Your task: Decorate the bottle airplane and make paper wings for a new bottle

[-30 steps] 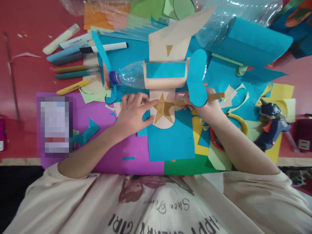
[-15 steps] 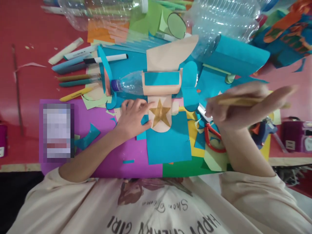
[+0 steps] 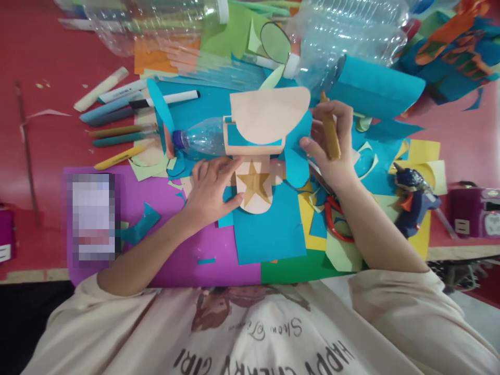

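My left hand (image 3: pixel 213 182) lies with fingers spread at the left edge of a beige paper wing (image 3: pixel 253 206) that bears a golden-brown star (image 3: pixel 253 183). The wing joins a small plastic bottle (image 3: pixel 203 136) with a purple cap, lying on its side in a beige and blue paper band. A second beige wing (image 3: pixel 269 112) bends over that band and partly covers it. Closed around a golden-brown marker (image 3: pixel 331 135), my right hand (image 3: pixel 338 143) is beside the bottle's far end. Its thumb is close to a blue rounded paper piece (image 3: pixel 297 164) there; whether they touch I cannot tell.
Scissors with red handles (image 3: pixel 339 221) lie under my right forearm. A dark blue glue gun (image 3: pixel 414 208) is further right. Several markers (image 3: pixel 117 107) and a phone (image 3: pixel 94 216) are at left. Large clear bottles (image 3: pixel 355 31) and a blue paper roll (image 3: pixel 385 86) stand behind.
My right hand has swung left and away from me with the marker, from above the scissors to the bottle's end. The far beige wing has folded over the band. My left hand stays put.
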`<state>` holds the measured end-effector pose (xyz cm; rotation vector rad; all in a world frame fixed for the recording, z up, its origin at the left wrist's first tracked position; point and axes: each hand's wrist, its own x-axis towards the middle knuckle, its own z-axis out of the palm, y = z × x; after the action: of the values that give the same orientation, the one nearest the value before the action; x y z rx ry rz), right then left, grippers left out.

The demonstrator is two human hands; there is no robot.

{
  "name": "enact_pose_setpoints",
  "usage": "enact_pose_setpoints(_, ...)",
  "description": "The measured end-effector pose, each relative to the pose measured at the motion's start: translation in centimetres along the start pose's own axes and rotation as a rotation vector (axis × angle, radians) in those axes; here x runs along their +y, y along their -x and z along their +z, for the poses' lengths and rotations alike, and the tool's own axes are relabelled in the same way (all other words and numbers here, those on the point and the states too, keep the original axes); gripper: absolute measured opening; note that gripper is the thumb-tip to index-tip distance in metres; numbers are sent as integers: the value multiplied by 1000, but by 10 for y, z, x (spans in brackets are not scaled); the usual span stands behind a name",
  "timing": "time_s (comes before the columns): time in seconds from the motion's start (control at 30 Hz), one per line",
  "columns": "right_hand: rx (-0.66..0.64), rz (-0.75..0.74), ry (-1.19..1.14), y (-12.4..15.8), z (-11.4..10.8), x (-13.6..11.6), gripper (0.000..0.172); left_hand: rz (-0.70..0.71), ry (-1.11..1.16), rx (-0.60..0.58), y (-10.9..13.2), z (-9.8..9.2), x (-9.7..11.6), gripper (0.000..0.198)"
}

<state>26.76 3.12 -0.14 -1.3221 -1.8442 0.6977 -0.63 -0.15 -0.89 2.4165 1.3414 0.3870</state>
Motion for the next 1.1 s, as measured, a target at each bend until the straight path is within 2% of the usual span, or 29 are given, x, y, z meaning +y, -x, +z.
enact_pose_setpoints(0.1,79,37,-115,0,-1,-5,39,46,64,59,0,1,-1,57)
enact_pose_setpoints(0.3,57,-4,-118,2,5,3,57,61,128,49,-1,-1,0,55)
enact_pose_setpoints(0.5,115,37,-40,4,7,10,42,82,100,71,-1,-3,0,51)
enact_pose_setpoints(0.67,127,44,53,8,7,-4,37,166,-55,160,4,-10,6,44)
enact_pose_setpoints(0.73,126,-11,109,12,8,-12,30,192,-104,163,6,-10,8,42)
enact_pose_setpoints(0.87,165,-210,224,20,10,-27,3,203,-66,156,7,-6,6,51)
enact_pose_setpoints(0.97,77,-315,250,27,11,-36,13,230,-5,206,8,-5,5,56)
enact_pose_setpoints(1.1,-19,-514,318,36,17,-50,12,199,18,195,9,-12,9,65)
